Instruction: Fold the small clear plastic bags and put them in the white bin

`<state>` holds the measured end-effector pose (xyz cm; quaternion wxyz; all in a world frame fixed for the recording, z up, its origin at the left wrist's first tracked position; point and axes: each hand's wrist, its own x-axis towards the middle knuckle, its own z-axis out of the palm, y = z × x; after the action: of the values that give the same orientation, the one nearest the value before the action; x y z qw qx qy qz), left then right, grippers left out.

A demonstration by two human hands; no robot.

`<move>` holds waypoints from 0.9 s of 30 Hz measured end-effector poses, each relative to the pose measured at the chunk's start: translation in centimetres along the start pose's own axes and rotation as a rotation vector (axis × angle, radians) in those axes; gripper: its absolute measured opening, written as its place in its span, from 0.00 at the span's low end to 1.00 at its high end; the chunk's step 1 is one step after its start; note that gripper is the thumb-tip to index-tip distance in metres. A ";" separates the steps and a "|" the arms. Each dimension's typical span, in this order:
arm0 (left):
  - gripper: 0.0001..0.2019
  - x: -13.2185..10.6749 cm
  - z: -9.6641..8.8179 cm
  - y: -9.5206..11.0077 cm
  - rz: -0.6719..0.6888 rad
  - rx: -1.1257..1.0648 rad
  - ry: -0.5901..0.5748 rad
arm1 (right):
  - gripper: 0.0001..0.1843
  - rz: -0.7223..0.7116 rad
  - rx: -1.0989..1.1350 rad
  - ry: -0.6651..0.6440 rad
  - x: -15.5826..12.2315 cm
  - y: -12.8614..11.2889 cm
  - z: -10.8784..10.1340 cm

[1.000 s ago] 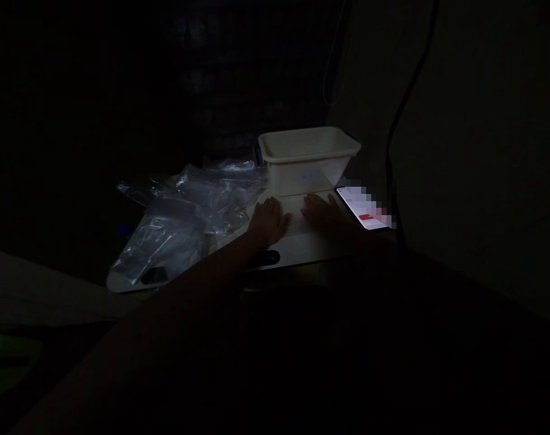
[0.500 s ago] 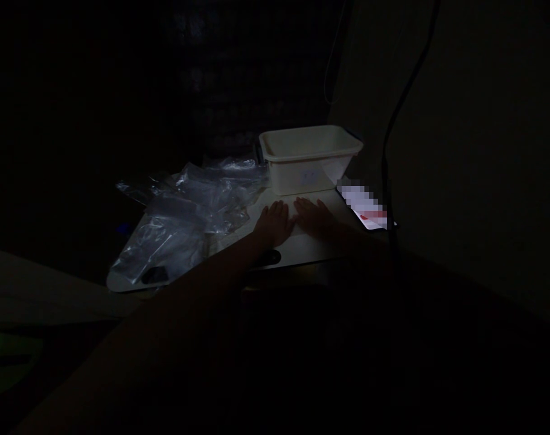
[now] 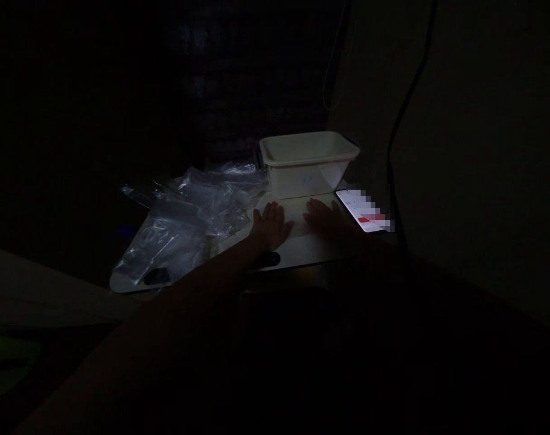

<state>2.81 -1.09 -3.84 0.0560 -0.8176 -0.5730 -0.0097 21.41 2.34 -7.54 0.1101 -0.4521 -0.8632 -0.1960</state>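
In dim light my left hand (image 3: pixel 270 227) lies flat with its fingers spread on a small white table (image 3: pixel 317 251). To its right, my right hand (image 3: pixel 323 219) is also flat, fingers stretched out, and a gap separates the two. A faint pale sheet, perhaps clear plastic, seems to lie under and between them; it is too dark to be sure. Just beyond my fingers stands a white plastic tub (image 3: pixel 297 180) with dark handles. Several clear plastic bags (image 3: pixel 170 235) are heaped to the left of my left hand.
A phone (image 3: pixel 363 212) with a lit screen lies at the table's right side, near my right hand. A dark cable (image 3: pixel 410 93) hangs on the right in front of the wall. Dark oval cut-outs (image 3: pixel 268 260) show near the table's front edge. Deep shadow hides the surroundings.
My hands have moved apart: they were side by side, almost touching, and now my right hand is farther right and my left slightly left. The tub and bags stay in place.
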 end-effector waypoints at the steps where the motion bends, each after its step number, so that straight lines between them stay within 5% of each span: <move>1: 0.28 -0.1 -0.2 -0.1 0.053 0.005 0.028 | 0.21 -0.001 -0.007 -0.009 -0.1 0.3 -0.1; 6: 0.20 -0.3 -2.4 -0.5 0.346 0.008 0.116 | 0.20 0.024 -0.031 -0.032 -0.3 1.1 -1.7; 14: 0.14 -1.1 -3.8 1.5 0.536 0.065 0.094 | 0.20 0.176 -0.008 -0.011 0.7 0.6 -3.1; 27: 0.15 -0.8 -2.9 4.0 0.411 0.024 -0.018 | 0.21 0.109 0.026 0.008 1.0 -0.5 -3.8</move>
<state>6.44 -3.53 -1.31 0.0614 -0.9167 -0.3945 0.0158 20.44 1.14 -3.84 0.1300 -0.4962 -0.8393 -0.1803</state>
